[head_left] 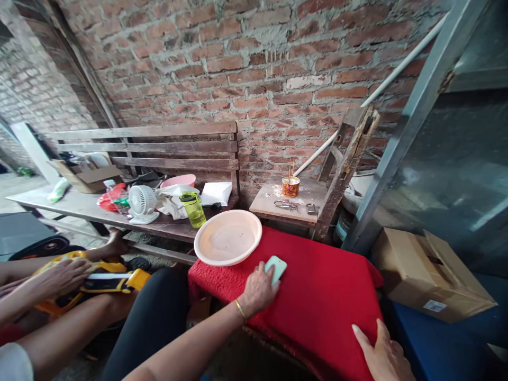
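Mint green marks the flat slab [279,268] in the left hand [260,288], whose fingers are bent over its near left end. It is on or just above the red cloth [317,296] draping the surface, near and right of the pale basin [238,233]; what the slab is made of, I cannot tell. At the near right, the right hand [384,352] is loosely spread beside the cloth's edge with nothing visible in its grasp, though the frame cuts part of it off.

The basin looks the likeliest to come to grief: it sits at the surface's far left corner, its rim seemingly reaching the edge, so a leftward knock from the left hand, or a tug that drags the cloth, could tip it off. The slab might also slip, as only one end appears gripped.

A few small reddish specks lie in the basin; whether it holds water is unclear. Beyond, on a wooden seat [262,205], a decorated tin [290,188] holds thin upright sticks in a pale fill. Farther left stands a yellow-green bottle [193,210], its contents hard to judge. At right, the cardboard box [413,286] hides its inside.
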`<state>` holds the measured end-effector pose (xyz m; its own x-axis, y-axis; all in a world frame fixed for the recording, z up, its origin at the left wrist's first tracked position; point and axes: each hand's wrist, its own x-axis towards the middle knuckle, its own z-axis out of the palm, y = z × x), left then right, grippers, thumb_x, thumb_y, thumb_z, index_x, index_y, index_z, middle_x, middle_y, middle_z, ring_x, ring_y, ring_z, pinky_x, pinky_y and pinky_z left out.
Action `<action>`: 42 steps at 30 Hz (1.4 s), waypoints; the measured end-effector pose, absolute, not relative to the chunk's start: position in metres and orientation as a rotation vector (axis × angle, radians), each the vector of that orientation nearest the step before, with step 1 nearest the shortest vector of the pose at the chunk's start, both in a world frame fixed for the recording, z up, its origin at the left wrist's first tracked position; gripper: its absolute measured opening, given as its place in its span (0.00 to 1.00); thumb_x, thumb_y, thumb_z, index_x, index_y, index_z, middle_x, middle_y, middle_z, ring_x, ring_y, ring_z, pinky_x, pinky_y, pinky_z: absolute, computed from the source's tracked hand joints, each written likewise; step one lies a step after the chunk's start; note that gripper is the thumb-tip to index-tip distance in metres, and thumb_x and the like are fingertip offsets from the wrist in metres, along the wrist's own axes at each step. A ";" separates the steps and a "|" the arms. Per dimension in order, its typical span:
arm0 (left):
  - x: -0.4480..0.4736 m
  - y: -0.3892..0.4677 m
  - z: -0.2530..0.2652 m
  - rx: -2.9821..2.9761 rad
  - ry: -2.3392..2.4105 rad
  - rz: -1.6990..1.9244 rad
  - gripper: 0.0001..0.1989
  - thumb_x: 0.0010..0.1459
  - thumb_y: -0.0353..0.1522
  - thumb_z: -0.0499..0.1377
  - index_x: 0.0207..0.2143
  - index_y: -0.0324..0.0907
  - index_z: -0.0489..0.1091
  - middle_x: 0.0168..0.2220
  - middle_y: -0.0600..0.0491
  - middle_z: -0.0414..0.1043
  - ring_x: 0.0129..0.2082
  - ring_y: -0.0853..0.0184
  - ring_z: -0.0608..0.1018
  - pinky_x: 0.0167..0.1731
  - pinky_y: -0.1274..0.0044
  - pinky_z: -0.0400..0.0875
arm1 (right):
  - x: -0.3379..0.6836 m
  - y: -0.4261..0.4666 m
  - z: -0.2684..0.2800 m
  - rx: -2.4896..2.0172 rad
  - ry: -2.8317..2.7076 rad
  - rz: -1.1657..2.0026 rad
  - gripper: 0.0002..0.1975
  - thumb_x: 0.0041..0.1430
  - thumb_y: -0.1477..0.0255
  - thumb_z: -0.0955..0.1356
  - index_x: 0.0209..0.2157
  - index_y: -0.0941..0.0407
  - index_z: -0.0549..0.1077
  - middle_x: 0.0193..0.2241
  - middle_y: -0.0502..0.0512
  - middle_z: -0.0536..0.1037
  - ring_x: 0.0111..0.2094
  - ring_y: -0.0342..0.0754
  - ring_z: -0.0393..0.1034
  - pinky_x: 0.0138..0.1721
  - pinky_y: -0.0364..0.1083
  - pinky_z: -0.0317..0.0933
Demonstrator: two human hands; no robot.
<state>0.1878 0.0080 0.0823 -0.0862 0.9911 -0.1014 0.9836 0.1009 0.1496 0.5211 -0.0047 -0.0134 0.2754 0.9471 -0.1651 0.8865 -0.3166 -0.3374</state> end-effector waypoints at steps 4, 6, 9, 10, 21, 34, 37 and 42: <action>0.255 -0.010 0.062 2.321 1.747 0.124 0.32 0.65 0.50 0.57 0.67 0.49 0.60 0.62 0.40 0.63 0.57 0.47 0.73 0.55 0.59 0.71 | 0.521 -0.005 -0.008 -2.366 -1.705 0.522 0.50 0.62 0.43 0.50 0.69 0.69 0.54 0.51 0.81 0.76 0.52 0.70 0.76 0.52 0.62 0.69; 0.280 -0.012 0.060 2.431 1.560 0.182 0.33 0.64 0.54 0.56 0.66 0.52 0.59 0.63 0.42 0.62 0.57 0.47 0.72 0.56 0.57 0.70 | 0.521 -0.006 -0.003 -2.376 -1.723 0.504 0.50 0.62 0.43 0.50 0.68 0.69 0.54 0.49 0.80 0.77 0.48 0.69 0.78 0.52 0.61 0.69; 0.275 0.007 0.074 2.426 1.622 0.216 0.31 0.65 0.52 0.55 0.66 0.53 0.60 0.60 0.43 0.65 0.54 0.50 0.73 0.54 0.60 0.72 | 0.519 -0.007 0.000 -2.387 -1.745 0.466 0.49 0.62 0.43 0.49 0.68 0.69 0.56 0.47 0.80 0.78 0.45 0.69 0.79 0.51 0.61 0.69; 0.264 0.019 0.082 2.359 1.730 0.188 0.29 0.65 0.51 0.57 0.64 0.53 0.62 0.58 0.44 0.66 0.52 0.51 0.74 0.52 0.62 0.73 | 0.519 -0.007 0.000 -2.393 -1.740 0.463 0.49 0.63 0.42 0.49 0.68 0.68 0.56 0.47 0.80 0.78 0.45 0.69 0.79 0.50 0.61 0.69; 0.251 0.088 0.097 2.008 2.145 0.130 0.22 0.67 0.41 0.55 0.58 0.41 0.68 0.56 0.39 0.65 0.52 0.51 0.75 0.46 0.65 0.73 | 0.512 -0.008 0.007 -2.420 -1.798 0.398 0.44 0.66 0.48 0.52 0.67 0.70 0.57 0.44 0.78 0.79 0.44 0.67 0.79 0.49 0.58 0.70; 0.218 0.125 0.117 1.854 2.289 0.127 0.21 0.70 0.41 0.51 0.59 0.42 0.68 0.57 0.39 0.65 0.54 0.51 0.76 0.49 0.65 0.72 | 0.503 -0.014 0.021 -2.455 -1.840 0.386 0.41 0.68 0.50 0.51 0.67 0.69 0.57 0.45 0.77 0.79 0.42 0.65 0.80 0.48 0.58 0.70; 0.213 0.134 0.114 1.820 2.331 0.108 0.20 0.69 0.38 0.51 0.58 0.39 0.68 0.57 0.37 0.65 0.55 0.48 0.74 0.50 0.63 0.71 | 0.502 -0.014 0.023 -2.452 -1.853 0.377 0.40 0.69 0.51 0.52 0.67 0.68 0.58 0.45 0.77 0.78 0.42 0.65 0.80 0.47 0.57 0.70; 0.306 0.112 0.092 2.022 2.078 0.145 0.23 0.66 0.42 0.57 0.59 0.43 0.67 0.58 0.40 0.64 0.55 0.52 0.73 0.49 0.67 0.71 | 0.503 -0.015 0.023 -2.454 -1.852 0.353 0.39 0.70 0.51 0.54 0.67 0.68 0.58 0.44 0.75 0.79 0.42 0.64 0.80 0.47 0.57 0.70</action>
